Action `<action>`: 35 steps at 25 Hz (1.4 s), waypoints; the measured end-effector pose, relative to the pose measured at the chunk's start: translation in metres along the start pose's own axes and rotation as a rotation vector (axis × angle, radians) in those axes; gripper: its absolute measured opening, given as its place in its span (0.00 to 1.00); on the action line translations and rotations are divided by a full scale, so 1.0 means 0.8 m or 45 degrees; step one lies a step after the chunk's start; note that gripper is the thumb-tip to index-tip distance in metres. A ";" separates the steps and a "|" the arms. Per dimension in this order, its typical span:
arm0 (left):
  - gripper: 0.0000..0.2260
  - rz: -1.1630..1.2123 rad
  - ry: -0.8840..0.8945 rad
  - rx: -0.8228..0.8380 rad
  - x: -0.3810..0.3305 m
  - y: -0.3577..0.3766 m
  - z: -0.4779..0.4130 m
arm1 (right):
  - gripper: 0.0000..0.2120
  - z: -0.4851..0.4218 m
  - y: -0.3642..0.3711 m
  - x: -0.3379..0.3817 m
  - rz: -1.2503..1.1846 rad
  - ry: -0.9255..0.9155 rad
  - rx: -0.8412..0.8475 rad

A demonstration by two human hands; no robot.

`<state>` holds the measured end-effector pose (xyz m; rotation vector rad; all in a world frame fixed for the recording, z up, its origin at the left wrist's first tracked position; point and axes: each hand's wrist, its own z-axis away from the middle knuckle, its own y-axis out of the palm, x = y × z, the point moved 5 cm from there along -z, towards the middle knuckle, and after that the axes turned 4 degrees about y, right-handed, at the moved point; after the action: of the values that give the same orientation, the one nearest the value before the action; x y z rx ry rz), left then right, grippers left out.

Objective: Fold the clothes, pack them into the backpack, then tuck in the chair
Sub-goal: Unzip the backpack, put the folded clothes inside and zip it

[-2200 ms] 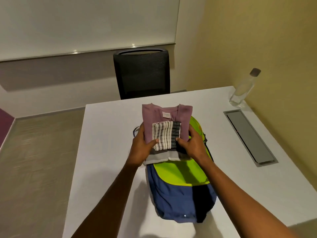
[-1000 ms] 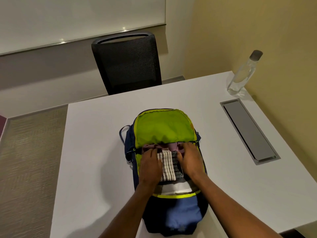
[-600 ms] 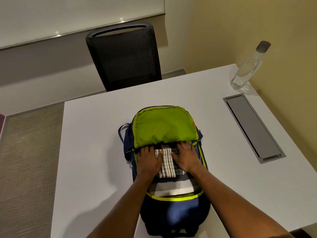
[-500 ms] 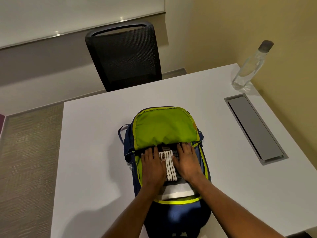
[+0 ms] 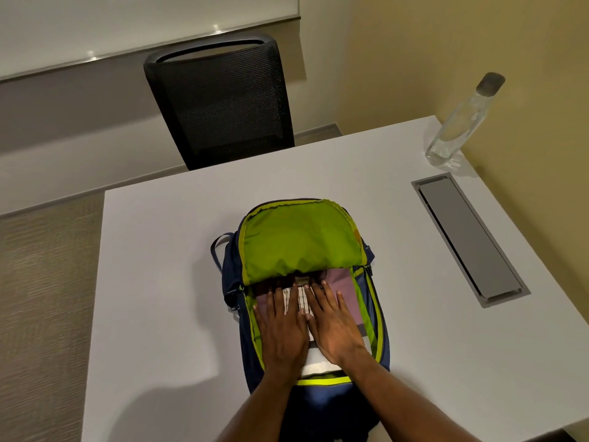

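Green backpack (image 5: 299, 244), tag (image 5: 356, 234) unreadable, left hand (image 5: 280, 330), right hand (image 5: 336, 327) pressing clothes (image 5: 342, 282)

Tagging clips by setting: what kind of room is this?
Probably an office meeting room: a whiteboard on the wall, a mesh office chair, and a white table with a cable hatch.

White table (image 5: 159, 266) with backpack (image 5: 299, 244), bottle (image 5: 459, 129)
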<state>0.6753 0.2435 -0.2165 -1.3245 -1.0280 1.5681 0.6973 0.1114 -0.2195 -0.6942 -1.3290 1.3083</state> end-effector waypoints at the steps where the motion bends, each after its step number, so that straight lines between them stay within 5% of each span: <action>1: 0.27 0.007 -0.011 0.007 -0.001 0.002 -0.001 | 0.29 -0.002 0.003 -0.003 0.009 -0.007 0.020; 6: 0.27 0.069 -0.011 -0.063 -0.004 -0.003 -0.003 | 0.27 -0.005 -0.023 -0.001 -0.078 -0.062 -0.012; 12: 0.19 0.363 0.034 -0.494 -0.006 -0.086 0.002 | 0.09 -0.015 -0.147 -0.039 -0.569 0.098 -0.597; 16: 0.28 0.479 -0.140 -0.527 0.003 -0.133 -0.056 | 0.20 -0.073 -0.172 -0.089 -0.772 0.306 -0.479; 22: 0.34 0.582 -0.281 -0.064 0.033 -0.144 -0.124 | 0.28 -0.124 -0.158 -0.131 -1.066 0.751 0.014; 26: 0.25 0.724 -0.377 -0.203 0.046 -0.165 -0.119 | 0.26 -0.115 -0.165 -0.131 -1.120 0.782 -0.094; 30: 0.05 0.797 -0.299 -0.458 0.047 -0.201 -0.089 | 0.18 -0.084 -0.185 -0.122 -1.011 0.653 -0.294; 35: 0.09 0.856 -0.295 -0.559 0.042 -0.223 -0.036 | 0.18 -0.028 -0.199 -0.113 -1.254 0.665 -0.384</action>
<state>0.7148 0.3359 -0.0625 -1.9669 -1.1844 2.1032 0.7827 -0.0006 -0.1010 -0.4232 -1.1752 0.1210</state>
